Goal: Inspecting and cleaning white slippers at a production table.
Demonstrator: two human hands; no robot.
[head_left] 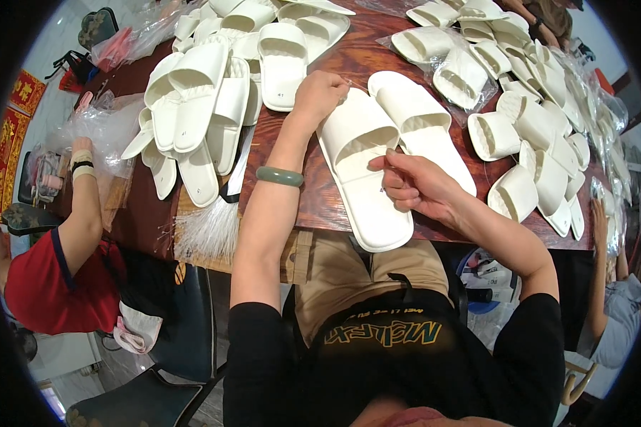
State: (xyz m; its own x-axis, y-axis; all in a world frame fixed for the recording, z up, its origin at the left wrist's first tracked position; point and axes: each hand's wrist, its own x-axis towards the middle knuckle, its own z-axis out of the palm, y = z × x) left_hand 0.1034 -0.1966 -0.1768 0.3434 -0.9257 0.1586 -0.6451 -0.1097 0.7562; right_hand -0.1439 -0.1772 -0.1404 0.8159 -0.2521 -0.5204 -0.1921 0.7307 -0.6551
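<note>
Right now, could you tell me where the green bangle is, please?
In the head view, the green bangle sits on the left wrist, left of centre, above the table edge, just left of the white slipper both hands are touching.

I wear a black top with short sleeves [260, 334] that end above my elbows, leaving both forearms bare. Across the front runs lettering in yellow-green — I see it upside down from where I look. Below it come tan trousers [335, 274], khaki in tone, with a dark strap and buckle [404, 285] crossing my lap. On my left wrist sits a smooth, pale green bangle [279, 176] — round, glossy, without any clasp that shows. My right wrist carries nothing, and my fingers [395, 178] are bare of rings as far as I can tell.
</note>
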